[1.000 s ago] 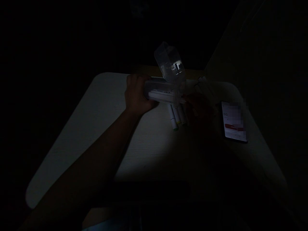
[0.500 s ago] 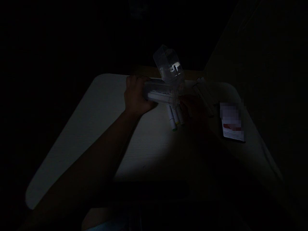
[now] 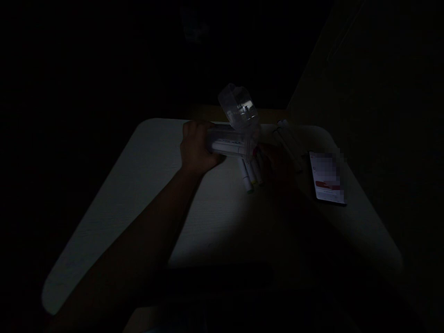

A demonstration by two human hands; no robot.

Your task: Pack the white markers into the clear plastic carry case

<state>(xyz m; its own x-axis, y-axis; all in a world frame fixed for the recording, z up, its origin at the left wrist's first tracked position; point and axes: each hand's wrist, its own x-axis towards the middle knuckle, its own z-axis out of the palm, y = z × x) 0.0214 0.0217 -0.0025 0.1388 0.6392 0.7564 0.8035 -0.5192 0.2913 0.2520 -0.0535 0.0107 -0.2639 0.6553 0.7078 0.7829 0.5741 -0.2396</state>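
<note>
My left hand (image 3: 196, 147) is wrapped around a clear plastic case (image 3: 227, 134), which lies on its side with its mouth to the right. Its hinged lid (image 3: 239, 107) stands up, swung open. White markers (image 3: 225, 147) show through the case wall. At the mouth, my right hand (image 3: 275, 162) is in deep shadow, its fingers closed on what appears to be a marker with a magenta end (image 3: 255, 151). Just below the mouth lie several loose white markers (image 3: 245, 175) with coloured ends, green and yellow among them.
More white markers (image 3: 287, 143) lie slantwise beyond my right hand. A lit phone (image 3: 326, 178) rests at the right of the pale table (image 3: 138, 185). The room around is almost black.
The view has shifted slightly, so the table sits lower. A magenta end now shows at my right fingertips by the case mouth. My left hand keeps its hold on the case.
</note>
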